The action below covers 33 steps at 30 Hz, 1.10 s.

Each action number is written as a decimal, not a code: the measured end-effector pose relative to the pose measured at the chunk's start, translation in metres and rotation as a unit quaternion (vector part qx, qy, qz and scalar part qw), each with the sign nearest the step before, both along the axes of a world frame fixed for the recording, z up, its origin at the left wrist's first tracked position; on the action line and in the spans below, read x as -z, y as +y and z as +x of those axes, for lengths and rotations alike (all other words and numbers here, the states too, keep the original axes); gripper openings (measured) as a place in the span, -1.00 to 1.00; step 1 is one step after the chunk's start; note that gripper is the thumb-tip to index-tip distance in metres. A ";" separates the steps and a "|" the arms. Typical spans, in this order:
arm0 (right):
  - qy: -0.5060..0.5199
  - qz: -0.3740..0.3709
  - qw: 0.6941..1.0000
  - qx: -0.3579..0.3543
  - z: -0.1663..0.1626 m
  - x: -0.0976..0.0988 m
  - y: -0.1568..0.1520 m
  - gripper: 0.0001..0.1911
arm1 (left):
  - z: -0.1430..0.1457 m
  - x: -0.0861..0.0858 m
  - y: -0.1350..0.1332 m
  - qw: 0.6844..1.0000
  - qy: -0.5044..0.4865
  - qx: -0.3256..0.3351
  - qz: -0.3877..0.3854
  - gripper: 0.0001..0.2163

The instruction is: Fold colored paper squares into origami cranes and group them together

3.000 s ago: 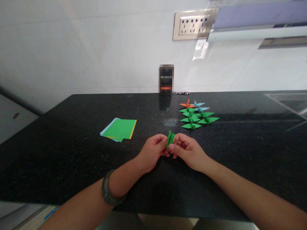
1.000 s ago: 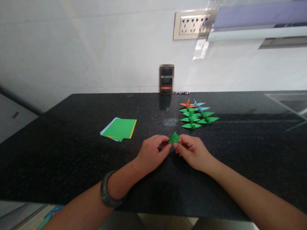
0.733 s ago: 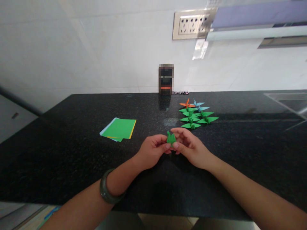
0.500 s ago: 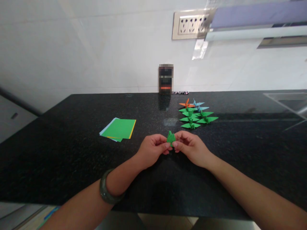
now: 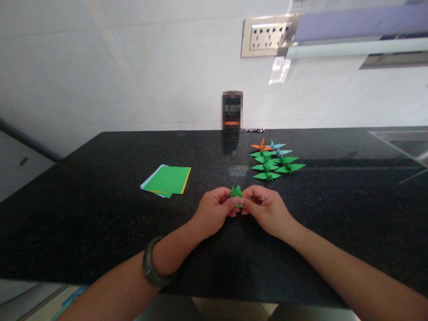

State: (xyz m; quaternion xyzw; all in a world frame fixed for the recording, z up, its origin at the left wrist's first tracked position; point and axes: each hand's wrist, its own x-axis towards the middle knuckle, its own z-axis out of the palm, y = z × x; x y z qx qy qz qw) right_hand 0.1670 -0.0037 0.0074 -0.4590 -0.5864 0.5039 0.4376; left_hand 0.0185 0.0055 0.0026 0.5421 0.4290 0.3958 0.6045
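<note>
A small folded piece of green paper [image 5: 236, 192] is pinched between both hands, just above the dark countertop, with pointed tips sticking up. My left hand [image 5: 216, 208] grips its left side between thumb and fingers. On the other side, my right hand [image 5: 264, 207] pinches it the same way, the two thumbs nearly touching. Fingers cover its lower part. Beyond my right hand stand several folded green paper cranes [image 5: 266, 176], with an orange crane [image 5: 261, 146] and light blue cranes [image 5: 279, 152] behind them.
To the left lies a stack of square paper sheets [image 5: 167, 179], green on top with yellow and pale blue edges showing. A pixelated phone-like object [image 5: 232, 111] leans against the wall, a beaded strap [image 5: 253, 130] beside it. The black countertop [image 5: 100, 214] reaches to the wall.
The folded green paper has been turned a little in my fingers, and two separate points now show at its top. My thumbs have drawn closer together. The cranes and stack stay put.
</note>
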 end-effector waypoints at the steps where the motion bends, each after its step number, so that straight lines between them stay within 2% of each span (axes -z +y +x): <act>1: 0.018 -0.010 1.000 -0.008 -0.001 0.001 0.000 -0.81 | 0.000 0.000 0.000 1.000 0.006 -0.010 0.008 -0.79; 6: 0.080 -0.040 0.995 -0.042 -0.004 0.003 0.000 -0.76 | -0.004 0.000 -0.001 0.994 0.067 -0.034 0.077 -0.78; 9: 0.091 -0.054 0.994 -0.034 -0.004 0.001 -0.001 -0.73 | -0.006 0.000 -0.002 0.987 0.106 -0.026 0.119 -0.77; 12: 0.087 -0.084 0.992 -0.023 -0.003 -0.002 -0.001 -0.72 | -0.005 0.000 -0.003 0.985 0.112 -0.013 0.129 -0.76; 16: 0.058 -0.076 0.995 0.002 0.000 -0.001 0.000 -0.76 | -0.001 -0.001 -0.001 0.995 0.058 0.003 0.085 -0.78; 21: -0.001 0.039 0.999 0.028 0.003 0.002 -0.001 -0.82 | 0.000 -0.002 0.002 0.999 0.020 -0.003 0.051 -0.76; 23: -0.003 0.054 0.998 0.017 0.004 0.002 -0.002 -0.81 | 0.000 -0.001 0.002 0.999 0.008 0.002 0.036 -0.72; 28: 0.102 -0.017 0.995 -0.008 0.003 0.002 0.000 -0.75 | -0.001 0.002 0.001 0.997 -0.043 0.055 -0.042 -0.68; 33: 0.149 -0.040 0.988 -0.006 0.005 0.002 0.004 -0.67 | 0.001 0.001 0.000 0.997 -0.039 0.067 -0.022 -0.70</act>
